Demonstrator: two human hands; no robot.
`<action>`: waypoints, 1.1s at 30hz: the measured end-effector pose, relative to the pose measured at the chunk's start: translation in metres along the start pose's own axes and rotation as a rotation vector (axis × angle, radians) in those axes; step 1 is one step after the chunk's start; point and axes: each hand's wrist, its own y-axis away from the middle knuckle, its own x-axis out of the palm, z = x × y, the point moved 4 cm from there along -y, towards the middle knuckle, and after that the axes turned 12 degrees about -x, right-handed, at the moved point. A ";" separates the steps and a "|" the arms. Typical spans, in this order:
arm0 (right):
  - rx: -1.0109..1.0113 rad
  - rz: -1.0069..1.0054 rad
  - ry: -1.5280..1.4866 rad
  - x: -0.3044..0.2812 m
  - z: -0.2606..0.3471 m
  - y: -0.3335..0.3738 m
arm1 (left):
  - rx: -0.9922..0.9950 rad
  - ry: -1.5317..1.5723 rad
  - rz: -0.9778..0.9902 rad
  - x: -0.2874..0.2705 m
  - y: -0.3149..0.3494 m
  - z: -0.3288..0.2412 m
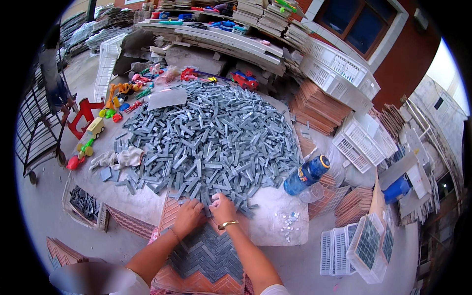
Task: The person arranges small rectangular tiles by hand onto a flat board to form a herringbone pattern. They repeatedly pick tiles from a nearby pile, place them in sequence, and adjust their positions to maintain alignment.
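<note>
- A zigzag panel (189,282) of orange-brown colour is lying at the near edge of the table (265,228), just in front of the person, its middle being filled with dark grey strips (206,258) in a herringbone pattern.
- The left hand (191,215) is bending over the panel's far end, its fingers pointing toward the loose strips.
- The right hand (223,209) is working just beside it, thumb and fingers curling close; whether either hand is gripping a strip, I cannot tell.
- A gold bracelet (227,224) is circling the right wrist.
- Beyond the hands, a broad pile of loose grey strips (216,137) is covering most of the table.
- Pale gloves (120,158) are lying at the pile's left edge, and toys (96,128) are lining the table's left side behind them.
- To the right, a blue bottle (305,177) is standing beside a clear cup (311,193), while small white chips (290,223) are lying scattered nearer the person.
- Left of the table, a crate (102,216) is holding more dark strips.
- Further right, white crates (361,142) are standing near stacked reddish panels (317,108).
- At the far left, a black metal cart (37,128) is standing on the floor.
</note>
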 end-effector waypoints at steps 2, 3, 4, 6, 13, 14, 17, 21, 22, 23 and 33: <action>0.001 -0.025 -0.064 0.001 -0.006 0.004 | 0.089 -0.059 -0.020 0.000 0.002 0.002; -0.043 -0.097 -0.098 -0.004 -0.009 0.008 | 0.137 -0.049 -0.082 -0.005 0.005 0.000; -0.044 -0.111 -0.156 -0.010 -0.015 0.011 | 0.186 -0.039 -0.145 -0.010 0.006 -0.002; -0.025 -0.101 -0.281 -0.018 -0.015 0.027 | 0.165 -0.079 -0.064 -0.009 0.012 0.004; -0.054 -0.079 -0.099 -0.026 -0.030 0.070 | 0.118 -0.162 -0.041 -0.019 0.007 0.032; -0.060 -0.095 -0.085 -0.028 -0.029 0.074 | 0.116 -0.145 -0.052 -0.021 0.008 0.035; -0.024 -0.145 -0.184 -0.019 -0.044 0.081 | 0.095 -0.100 -0.020 -0.019 0.003 0.032; 0.036 -0.024 -0.072 -0.010 -0.023 0.081 | 0.090 -0.104 0.027 -0.018 0.002 0.031; -0.015 -0.003 -0.111 -0.006 -0.011 0.080 | 0.063 -0.058 0.027 -0.020 0.002 0.034; -0.061 0.014 -0.148 -0.004 0.001 0.080 | 0.044 -0.010 0.029 -0.023 0.003 0.037; -0.223 0.213 -0.051 0.049 0.036 0.058 | -0.275 0.281 -0.085 -0.073 0.066 0.100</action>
